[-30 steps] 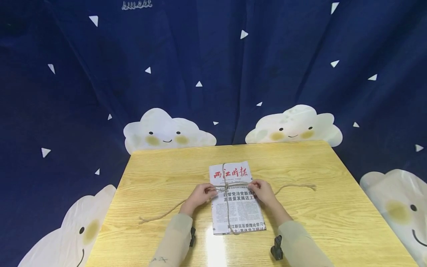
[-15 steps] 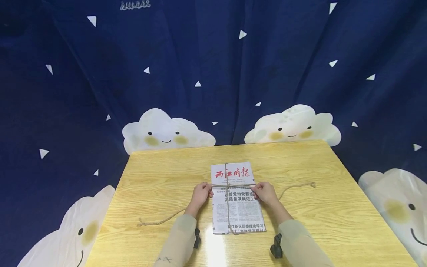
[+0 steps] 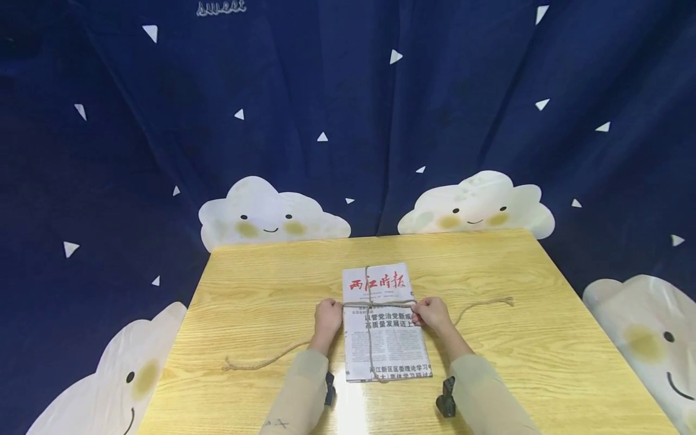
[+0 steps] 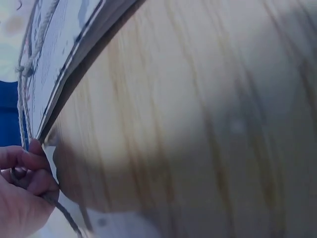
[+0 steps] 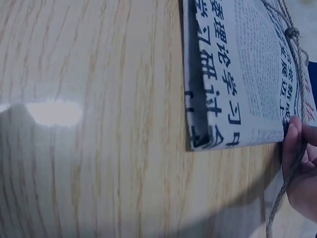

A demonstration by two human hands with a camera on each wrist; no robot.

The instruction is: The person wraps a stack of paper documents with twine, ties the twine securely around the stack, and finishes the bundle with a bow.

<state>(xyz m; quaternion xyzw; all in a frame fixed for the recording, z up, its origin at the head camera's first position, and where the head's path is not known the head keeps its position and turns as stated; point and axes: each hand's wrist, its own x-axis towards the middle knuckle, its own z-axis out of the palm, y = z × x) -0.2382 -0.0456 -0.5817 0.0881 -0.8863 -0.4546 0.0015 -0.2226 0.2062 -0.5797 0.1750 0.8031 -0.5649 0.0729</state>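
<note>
A folded stack of newspapers (image 3: 388,347) lies on the table, bound lengthwise and crosswise with twine (image 3: 388,304) that crosses at a knot (image 5: 292,33) near its upper middle. At the stack's left edge my left hand (image 3: 328,317) grips the twine, its fingers curled round the strand (image 4: 64,213) in the left wrist view. My right hand (image 3: 432,314) pinches the twine at the right edge, thumb and fingertips close to the paper. Between both hands the twine runs taut across the front page. One loose end trails from each hand onto the wood.
The light wooden table (image 3: 261,290) extends around the stack, with a glare patch at its front. The left twine end (image 3: 239,366) and right twine end (image 3: 502,300) lie out to the sides. A dark blue curtain (image 3: 326,90) with smiling clouds hangs behind.
Both hands have drawn apart to the stack's side edges, and the twine loops between them have pulled flat and tight. The left fingers have curled in more.
</note>
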